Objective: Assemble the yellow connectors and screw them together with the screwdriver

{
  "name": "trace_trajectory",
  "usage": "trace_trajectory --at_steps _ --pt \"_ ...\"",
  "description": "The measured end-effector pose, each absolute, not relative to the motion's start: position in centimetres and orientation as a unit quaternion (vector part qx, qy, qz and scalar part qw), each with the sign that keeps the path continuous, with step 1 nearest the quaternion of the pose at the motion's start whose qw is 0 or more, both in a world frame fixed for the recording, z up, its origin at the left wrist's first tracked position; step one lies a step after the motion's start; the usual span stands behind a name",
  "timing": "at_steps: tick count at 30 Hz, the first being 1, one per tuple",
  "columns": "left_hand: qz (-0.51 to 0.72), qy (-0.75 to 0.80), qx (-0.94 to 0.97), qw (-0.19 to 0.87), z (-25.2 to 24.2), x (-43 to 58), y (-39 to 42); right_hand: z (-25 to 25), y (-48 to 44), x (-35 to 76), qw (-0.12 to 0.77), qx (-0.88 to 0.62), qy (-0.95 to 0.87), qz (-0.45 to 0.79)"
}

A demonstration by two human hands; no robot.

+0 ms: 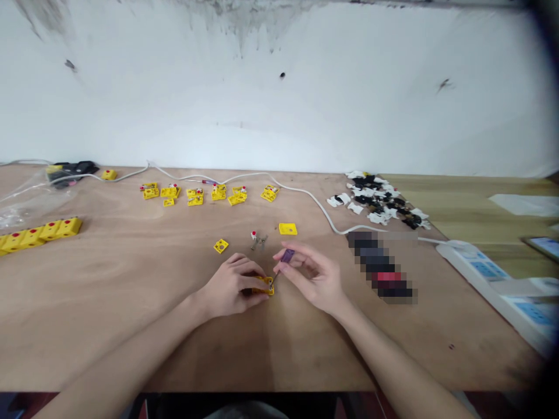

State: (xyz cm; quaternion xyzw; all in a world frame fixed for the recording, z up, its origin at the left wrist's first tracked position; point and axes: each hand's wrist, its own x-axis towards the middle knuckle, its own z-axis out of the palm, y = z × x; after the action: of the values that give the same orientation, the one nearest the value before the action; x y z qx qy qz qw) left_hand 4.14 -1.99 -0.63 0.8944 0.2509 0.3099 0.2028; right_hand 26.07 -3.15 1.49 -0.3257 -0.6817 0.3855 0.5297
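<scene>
The left hand point(238, 286) is holding a small yellow plastic casing point(269, 290) down near the front middle of the wooden worktop point(131, 326), its fingers curling over the top and partly hiding it. The right hand point(312, 279) is pinching a slim screwdriver with a purple handle point(287, 256) between thumb and fingers, and the thin metal shaft is slanting down to the casing's right end; whether the tip is touching a screw is too small to tell.

Just beyond the hands, a flat yellow rectangular plastic piece point(287, 229) is lying to the right, a small yellow plastic piece with a round hole point(220, 246) is lying to the left, and a white part with a red top point(254, 235) is sitting between them, beside some small metal pieces point(262, 239).

Farther back, yellow plastic casings with parts in them point(219, 192) are standing in a loose row near a white cable point(305, 191). Yellow blocks with red buttons point(51, 230) are lining up at far left, while a pile of black and white pieces point(379, 201) is lying at back right.
</scene>
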Motion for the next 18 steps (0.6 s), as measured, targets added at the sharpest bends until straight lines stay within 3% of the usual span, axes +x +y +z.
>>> trace_trajectory --at_steps 18 --pt "0.298 0.241 0.891 0.242 -1.0 3.99 -1.97 1.83 -3.45 25.98 0.525 -0.327 -0.693 0.372"
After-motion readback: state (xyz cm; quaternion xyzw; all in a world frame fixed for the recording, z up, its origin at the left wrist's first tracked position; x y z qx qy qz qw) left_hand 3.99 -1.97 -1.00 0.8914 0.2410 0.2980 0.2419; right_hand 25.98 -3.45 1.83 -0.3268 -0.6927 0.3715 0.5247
